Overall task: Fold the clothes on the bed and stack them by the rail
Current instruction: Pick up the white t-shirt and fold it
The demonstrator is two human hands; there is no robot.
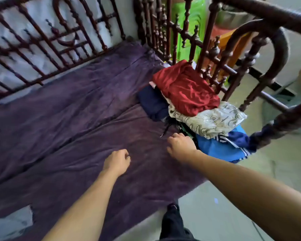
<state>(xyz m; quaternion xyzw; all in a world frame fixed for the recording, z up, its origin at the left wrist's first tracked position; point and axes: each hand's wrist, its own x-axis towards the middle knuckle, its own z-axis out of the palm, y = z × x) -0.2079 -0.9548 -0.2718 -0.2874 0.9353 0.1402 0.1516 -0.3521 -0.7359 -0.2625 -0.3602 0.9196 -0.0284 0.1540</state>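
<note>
Stacked clothes (pixel 207 120), red garment (pixel 186 89) topmost, beside dark wooden rail (pixel 214 54); right grip (pixel 180 146) curled at stack's near edge, hold unclear; left grip (pixel 117 162) loosely curled, empty, apart.

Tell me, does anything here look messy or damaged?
Yes. The purple bed cover has a ragged hole at lower left, showing pale surface. The blue garment under the pile sags over the bed's edge.
</note>
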